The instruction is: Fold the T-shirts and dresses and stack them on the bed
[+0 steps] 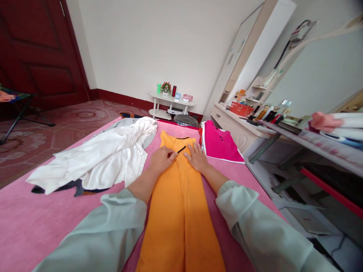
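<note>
A low white side table stands against the plain white wall, with a dark red skirting board running behind it. To its left are a dark red door and pink patterned floor tiles. To its right is a white dressing table with a mirror. The light is soft and even.

orange garment, flat on pink bed

Both forearms are stretching forward and angling inward. The left hand is lying knuckles up, its fingers curling into a pinch, while the right hand is pressing down flat, fingers spreading, just beside it.
</note>
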Motion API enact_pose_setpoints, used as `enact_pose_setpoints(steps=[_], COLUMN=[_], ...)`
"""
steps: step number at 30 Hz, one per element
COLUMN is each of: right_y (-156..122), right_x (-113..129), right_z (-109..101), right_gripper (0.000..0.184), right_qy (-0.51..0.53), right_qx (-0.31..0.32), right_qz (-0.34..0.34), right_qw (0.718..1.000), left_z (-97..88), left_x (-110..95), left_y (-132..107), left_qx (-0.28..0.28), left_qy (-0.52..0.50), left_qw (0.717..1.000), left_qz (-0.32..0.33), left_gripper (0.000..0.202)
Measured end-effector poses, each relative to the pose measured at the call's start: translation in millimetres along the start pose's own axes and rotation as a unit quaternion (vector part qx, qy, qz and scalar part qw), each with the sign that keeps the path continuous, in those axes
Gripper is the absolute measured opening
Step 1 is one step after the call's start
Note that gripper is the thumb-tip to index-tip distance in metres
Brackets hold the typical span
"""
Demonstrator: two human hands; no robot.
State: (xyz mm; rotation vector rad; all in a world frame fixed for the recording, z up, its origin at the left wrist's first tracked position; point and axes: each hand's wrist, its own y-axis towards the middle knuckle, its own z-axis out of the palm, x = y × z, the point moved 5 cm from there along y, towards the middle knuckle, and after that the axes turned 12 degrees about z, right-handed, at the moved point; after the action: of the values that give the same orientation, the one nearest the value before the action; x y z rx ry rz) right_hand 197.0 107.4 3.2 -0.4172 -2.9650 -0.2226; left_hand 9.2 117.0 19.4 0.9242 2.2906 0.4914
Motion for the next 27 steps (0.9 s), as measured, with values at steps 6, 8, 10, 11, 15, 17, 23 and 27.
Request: enact_pose_setpoints(steps=[6,8,10,11,15,17,23,27], right_y=[-90,-121,-150,-163,-210,-228,-257,-258], right_x=[1,-3,-11,-17,-33,-36,-25,-19], right_z=[-25,-38,-50,-56,-73,-78,-82,-81], right_gripper=[0.060,0.055,0.048,0.044,0.040,0.041,0.044,0.038], right_qy=[0.017,0.028,0.039,0.046,0.075,0.085,0.105,0.111], right_qx=[0.011,0.017,0.019,0.024,0.073,0.099,0.131,0.135], right_qz=[-0.097,-0.141,-0.180,-0.196,-0.266,-0.306,-0.387,-0.379], right_qw=[0.995,0.989,0.983,0.979,0.958,0.943,0.907,0.909], left_z=[1.0,-1.8,-7.1,-10.8,-33.6,-50.2,-93.6,-102.6], left_x=[6,5,-2,-6,-18,-25,-58,-79], left_y=[-4,-12,-26,-36,-83,-105,-157,-173], left_qx=[-0.033,-0.036,-0.009,0.011,0.099,0.141,0.322,0.323], left_qy=[-0.114,-0.131,-0.125,-0.122,-0.141,-0.168,-0.210,-0.189], left_qw=[0.993,0.991,0.992,0.991,0.977,0.964,0.902,0.897], left_qz=[-0.028,-0.019,0.031,0.060,0.126,0.148,0.195,0.237], left_gripper=[0.033,0.046,0.053,0.054,0.040,0.037,0.028,0.031])
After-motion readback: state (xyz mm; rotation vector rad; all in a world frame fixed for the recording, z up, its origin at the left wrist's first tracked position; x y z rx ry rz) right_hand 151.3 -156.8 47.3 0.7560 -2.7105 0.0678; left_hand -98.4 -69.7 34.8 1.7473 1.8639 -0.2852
